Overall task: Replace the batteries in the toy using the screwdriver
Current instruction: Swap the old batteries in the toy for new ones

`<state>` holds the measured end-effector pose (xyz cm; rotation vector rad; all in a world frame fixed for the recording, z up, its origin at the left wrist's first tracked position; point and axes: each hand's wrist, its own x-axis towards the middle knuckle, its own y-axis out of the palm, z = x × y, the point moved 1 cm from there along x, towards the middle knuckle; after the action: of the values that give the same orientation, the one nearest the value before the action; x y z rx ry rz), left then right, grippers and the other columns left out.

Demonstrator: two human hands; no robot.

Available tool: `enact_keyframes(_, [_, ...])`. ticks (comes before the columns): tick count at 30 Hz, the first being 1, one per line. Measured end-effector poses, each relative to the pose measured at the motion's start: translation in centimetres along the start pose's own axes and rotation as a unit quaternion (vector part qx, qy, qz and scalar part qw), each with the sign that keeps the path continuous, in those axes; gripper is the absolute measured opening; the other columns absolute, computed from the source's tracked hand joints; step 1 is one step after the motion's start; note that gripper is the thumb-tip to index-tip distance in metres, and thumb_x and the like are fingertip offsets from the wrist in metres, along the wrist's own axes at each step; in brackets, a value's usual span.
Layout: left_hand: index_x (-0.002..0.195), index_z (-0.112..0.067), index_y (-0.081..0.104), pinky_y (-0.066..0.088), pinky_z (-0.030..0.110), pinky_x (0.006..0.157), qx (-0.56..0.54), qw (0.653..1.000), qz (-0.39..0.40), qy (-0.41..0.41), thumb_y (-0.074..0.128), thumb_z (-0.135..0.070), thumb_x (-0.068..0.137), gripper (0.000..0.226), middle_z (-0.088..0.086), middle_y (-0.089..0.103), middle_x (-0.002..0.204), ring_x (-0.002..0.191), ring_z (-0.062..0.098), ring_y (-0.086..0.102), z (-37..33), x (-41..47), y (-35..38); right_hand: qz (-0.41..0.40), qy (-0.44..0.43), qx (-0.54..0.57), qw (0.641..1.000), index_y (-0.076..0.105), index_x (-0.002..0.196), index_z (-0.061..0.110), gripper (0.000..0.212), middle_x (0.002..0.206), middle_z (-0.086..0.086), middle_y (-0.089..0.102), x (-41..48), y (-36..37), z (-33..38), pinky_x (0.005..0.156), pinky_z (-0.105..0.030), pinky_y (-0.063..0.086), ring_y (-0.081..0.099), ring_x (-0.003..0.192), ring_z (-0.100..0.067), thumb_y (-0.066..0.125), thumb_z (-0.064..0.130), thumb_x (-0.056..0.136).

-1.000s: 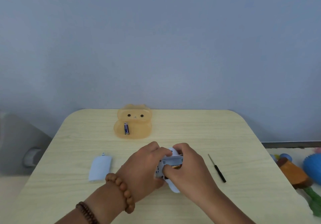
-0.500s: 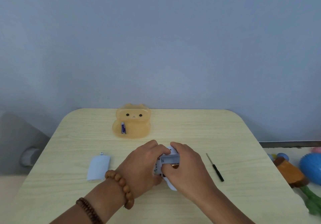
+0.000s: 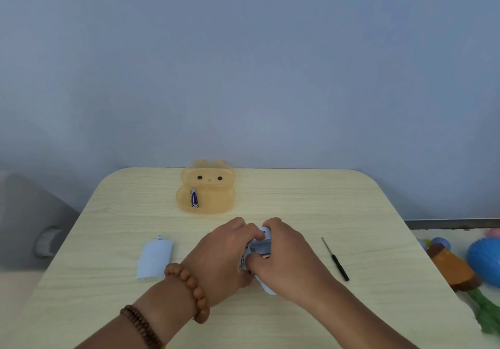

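A pale blue toy (image 3: 261, 249) lies near the table's middle, its battery bay uncovered and facing up. My left hand (image 3: 221, 254) clasps its left side. My right hand (image 3: 286, 259) grips the right side, thumb pressed on a gold-tipped battery (image 3: 265, 255) in the bay. Left of my hands lies the toy's light blue cover (image 3: 154, 259). A thin black screwdriver (image 3: 335, 259) rests on the table to the right of my hands. One blue battery (image 3: 194, 197) sits in an orange cat-shaped tray (image 3: 216, 199) at the table's far side.
The light wood table (image 3: 297, 194) has rounded corners and stands against a blue-grey wall. Off its right edge, on the floor, lie a brown toy (image 3: 451, 267), a spiky blue ball (image 3: 484, 256) and a green toy (image 3: 487, 310).
Both hands stayed on the toy; my right thumb shifted slightly over the battery bay. The view drifted a little.
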<state>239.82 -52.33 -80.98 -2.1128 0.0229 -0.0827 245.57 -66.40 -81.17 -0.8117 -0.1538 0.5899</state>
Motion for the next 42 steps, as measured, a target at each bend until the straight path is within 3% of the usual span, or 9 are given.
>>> enact_keyframes(5, [0.119, -0.032, 0.054, 0.048, 0.023, 0.072, -0.006, 1.000, 0.002, 0.002, 0.077, -0.022, 0.071, 0.054, -0.012, 0.049, 0.100, 0.084, 0.008, 0.053, 0.3, 0.1, -0.1, -0.002, -0.005, 0.010, 1.000, 0.055, 0.103, 0.027, 0.024, 0.091, 0.013, 0.061, -0.3, -0.3, -0.4, 0.064, -0.018, 0.039, 0.057, 0.080, -0.005, 0.062, 0.035, 0.082])
enact_keyframes(13, [0.113, -0.031, 0.056, 0.040, 0.018, 0.064, 0.005, 1.000, -0.003, 0.005, 0.072, -0.023, 0.072, 0.045, -0.012, 0.046, 0.094, 0.080, 0.007, 0.050, 0.1, 0.1, 0.3, -0.004, 0.013, 0.009, 1.000, 0.054, 0.094, 0.028, 0.028, 0.092, 0.010, 0.063, -0.4, -0.3, -0.1, 0.066, -0.022, 0.048, 0.062, 0.084, -0.006, 0.068, 0.042, 0.074])
enact_keyframes(18, [0.115, -0.030, 0.055, 0.043, 0.021, 0.067, 0.005, 1.000, -0.004, 0.000, 0.072, -0.025, 0.074, 0.045, -0.010, 0.048, 0.096, 0.081, 0.008, 0.050, 0.0, 0.1, 0.3, 0.004, 0.011, -0.017, 1.000, 0.051, 0.096, 0.029, 0.028, 0.095, 0.014, 0.060, -0.4, -0.6, 0.5, 0.061, -0.016, 0.039, 0.059, 0.085, -0.002, 0.069, 0.042, 0.078])
enact_keyframes(22, [0.116, -0.031, 0.054, 0.042, 0.019, 0.067, 0.004, 1.000, -0.002, 0.001, 0.073, -0.027, 0.074, 0.046, -0.011, 0.047, 0.096, 0.080, 0.007, 0.050, 0.0, 0.2, 0.2, 0.014, 0.030, 0.000, 0.999, 0.054, 0.097, 0.029, 0.032, 0.096, 0.013, 0.063, -0.1, -0.8, 0.4, 0.069, -0.024, 0.051, 0.062, 0.087, -0.004, 0.065, 0.046, 0.073])
enact_keyframes(24, [0.116, -0.031, 0.054, 0.043, 0.019, 0.068, 0.002, 1.000, -0.001, 0.001, 0.074, -0.027, 0.073, 0.048, -0.012, 0.046, 0.096, 0.080, 0.006, 0.049, 0.1, 0.2, 0.2, 0.023, 0.031, 0.004, 0.999, 0.053, 0.115, 0.028, 0.045, 0.106, 0.017, 0.062, -0.3, -0.9, 0.3, 0.078, -0.027, 0.053, 0.062, 0.096, -0.004, 0.064, 0.045, 0.076])
enact_keyframes(27, [0.118, -0.031, 0.053, 0.046, 0.021, 0.073, -0.006, 1.000, 0.001, -0.004, 0.077, -0.025, 0.072, 0.053, -0.013, 0.047, 0.099, 0.084, 0.006, 0.050, 0.3, 0.2, 0.2, 0.020, 0.029, 0.023, 0.999, 0.028, 0.147, 0.031, 0.078, 0.128, 0.016, 0.053, -0.7, -1.2, 0.0, 0.091, -0.028, 0.051, 0.058, 0.113, -0.006, 0.064, 0.045, 0.079])
enact_keyframes(31, [0.119, -0.032, 0.053, 0.050, 0.031, 0.080, -0.017, 1.000, -0.002, -0.008, 0.077, -0.025, 0.071, 0.054, -0.010, 0.051, 0.103, 0.090, 0.009, 0.054, 0.5, 0.2, 0.1, 0.000, -0.009, -0.019, 1.000, 0.027, 0.132, 0.040, 0.067, 0.133, 0.014, 0.045, -2.1, -1.1, -0.5, 0.088, -0.025, 0.053, 0.050, 0.116, -0.001, 0.067, 0.050, 0.080])
enact_keyframes(36, [0.120, -0.035, 0.050, 0.051, 0.030, 0.082, -0.022, 1.000, 0.004, -0.010, 0.080, -0.025, 0.069, 0.060, -0.013, 0.050, 0.106, 0.094, 0.006, 0.054, 0.7, 0.2, 0.1, 0.023, -0.075, -0.061, 0.995, 0.060, 0.111, 0.040, 0.027, 0.155, 0.028, 0.025, -2.8, -1.1, -2.0, 0.111, -0.026, 0.033, 0.025, 0.141, 0.003, 0.067, 0.051, 0.087])
enact_keyframes(42, [0.120, -0.037, 0.050, 0.051, 0.030, 0.081, -0.027, 1.000, 0.011, -0.005, 0.082, -0.025, 0.067, 0.063, -0.015, 0.049, 0.104, 0.092, 0.005, 0.053, 0.9, 0.2, 0.1, -0.043, -0.100, 0.014, 0.994, 0.076, 0.089, 0.042, 0.017, 0.134, 0.031, 0.050, -2.7, -1.8, -2.4, 0.097, -0.011, 0.032, 0.039, 0.132, 0.004, 0.075, 0.054, 0.078])
